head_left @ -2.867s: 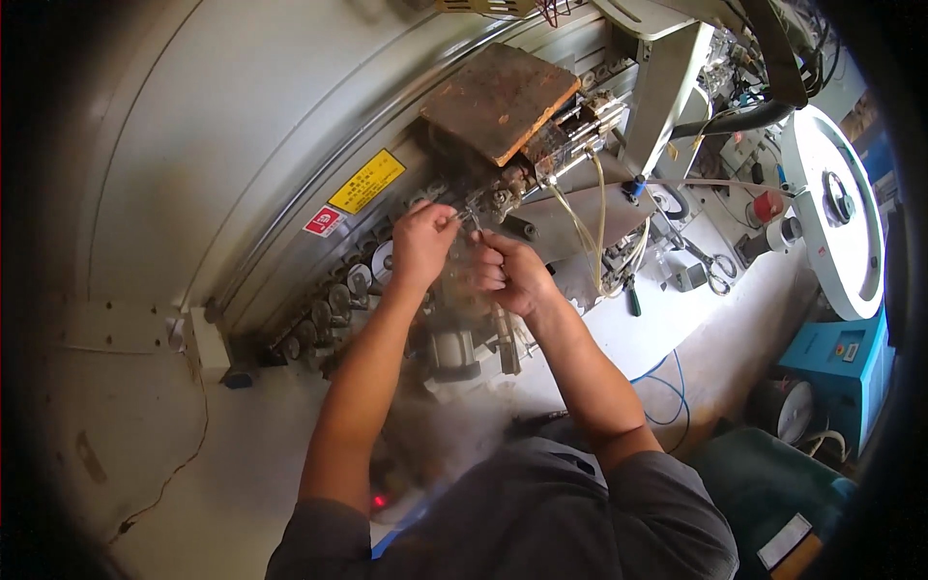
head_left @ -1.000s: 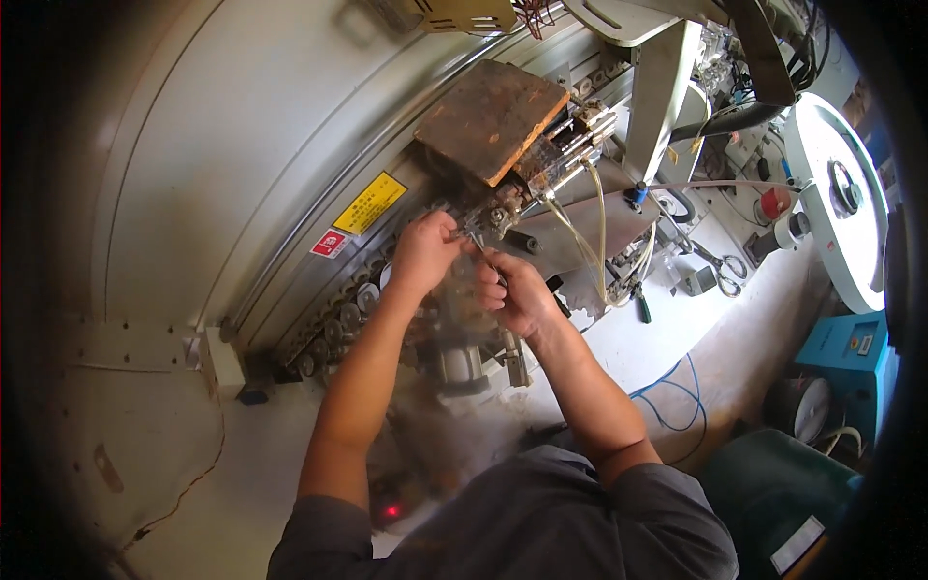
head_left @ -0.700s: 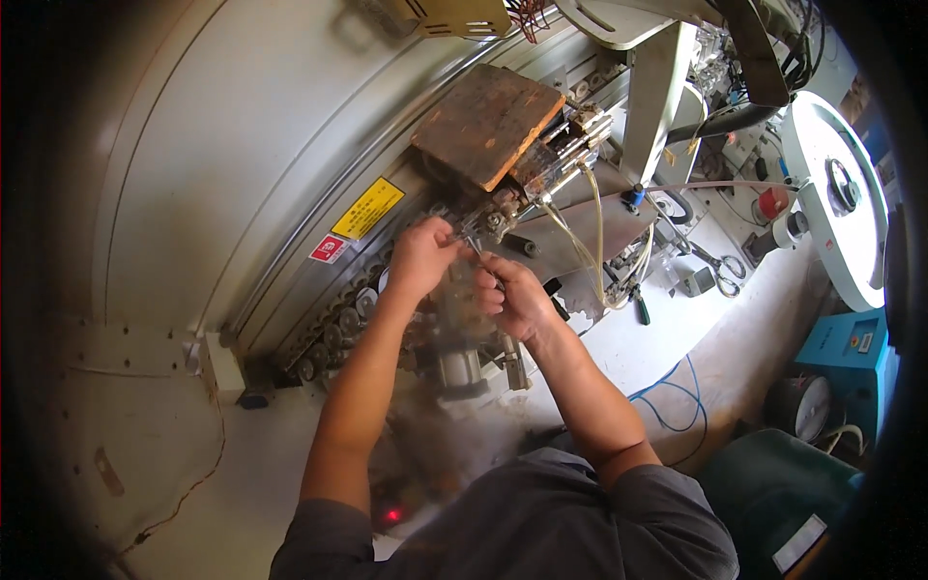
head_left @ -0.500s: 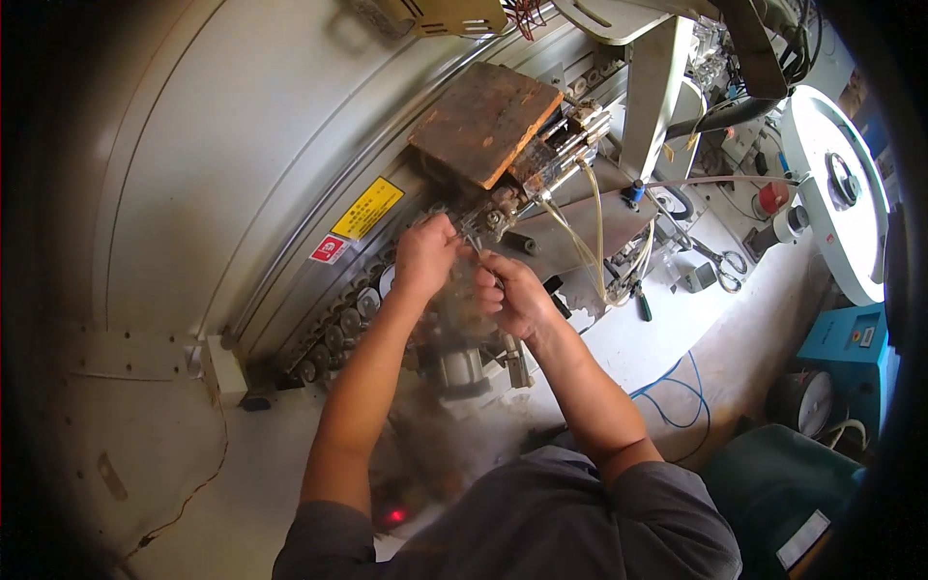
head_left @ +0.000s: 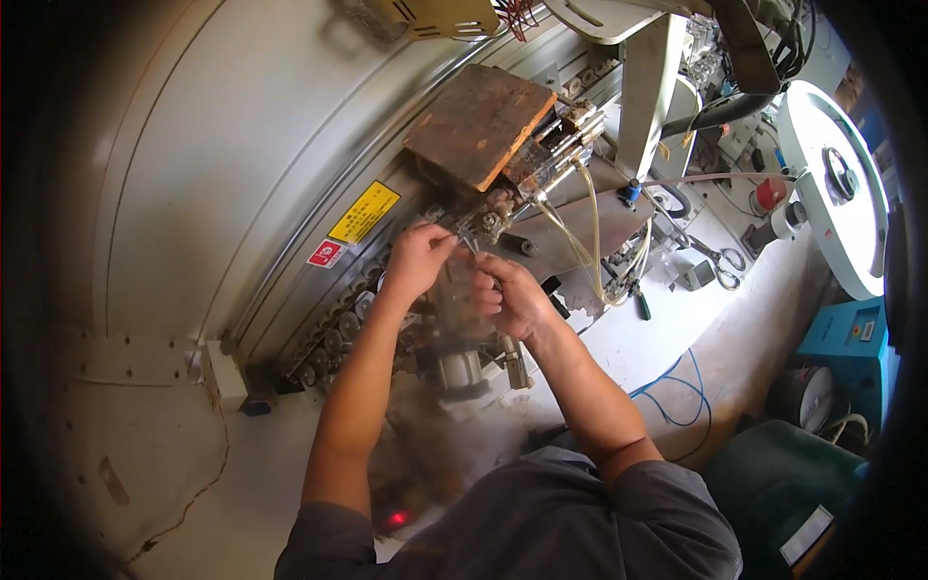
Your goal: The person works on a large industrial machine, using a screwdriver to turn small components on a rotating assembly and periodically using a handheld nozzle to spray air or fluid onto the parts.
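Note:
My left hand (head_left: 419, 261) is closed in a pinch beside the machine's metal fittings. Whatever its fingertips hold is too small to make out. Just to its right, my right hand (head_left: 510, 296) has its fingers wrapped round a slim silvery tool (head_left: 471, 244), whose tip points up toward the left fingertips. The kind of tool is hard to tell at this size. Right above both hands sits a metal mechanism (head_left: 491, 224) with a round knob-like part. Over that lies a worn brown block-like cover (head_left: 480, 124). A hazy patch below my hands blurs a metal cylinder (head_left: 461, 371).
A row of round rollers (head_left: 333, 340) runs along the pale machine wall on the left. Scissors (head_left: 720, 266) and a green-handled tool (head_left: 642, 304) lie on the white table at right. Clear hoses (head_left: 587, 242) hang near the mechanism. A large white reel (head_left: 836, 188) stands far right.
My left hand has shifted slightly down and its fingers have tilted toward the tool tip. The right hand keeps nearly the same place and grip. The whole view has moved a little.

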`<state>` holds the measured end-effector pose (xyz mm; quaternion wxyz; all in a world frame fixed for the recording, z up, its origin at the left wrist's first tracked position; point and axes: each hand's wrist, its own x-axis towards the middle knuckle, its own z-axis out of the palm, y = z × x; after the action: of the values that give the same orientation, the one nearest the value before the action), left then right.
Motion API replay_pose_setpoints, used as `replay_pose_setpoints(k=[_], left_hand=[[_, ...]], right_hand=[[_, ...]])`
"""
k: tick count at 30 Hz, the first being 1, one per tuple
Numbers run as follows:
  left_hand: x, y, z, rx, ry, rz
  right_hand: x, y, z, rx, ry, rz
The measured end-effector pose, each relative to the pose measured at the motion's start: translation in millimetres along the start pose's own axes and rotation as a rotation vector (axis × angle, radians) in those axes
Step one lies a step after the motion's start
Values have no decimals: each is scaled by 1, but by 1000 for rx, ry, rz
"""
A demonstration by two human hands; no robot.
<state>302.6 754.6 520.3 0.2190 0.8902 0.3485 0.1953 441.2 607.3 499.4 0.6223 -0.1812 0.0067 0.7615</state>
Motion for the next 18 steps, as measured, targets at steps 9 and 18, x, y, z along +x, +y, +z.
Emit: replay_pose_setpoints(k=[9,18], left_hand=[[0,0,2,-69,36,-28],[1,-18,7,-140,-12,-14]], right_hand=[[2,1,-1,17,-27,3],[4,3,1,10,-27,4]])
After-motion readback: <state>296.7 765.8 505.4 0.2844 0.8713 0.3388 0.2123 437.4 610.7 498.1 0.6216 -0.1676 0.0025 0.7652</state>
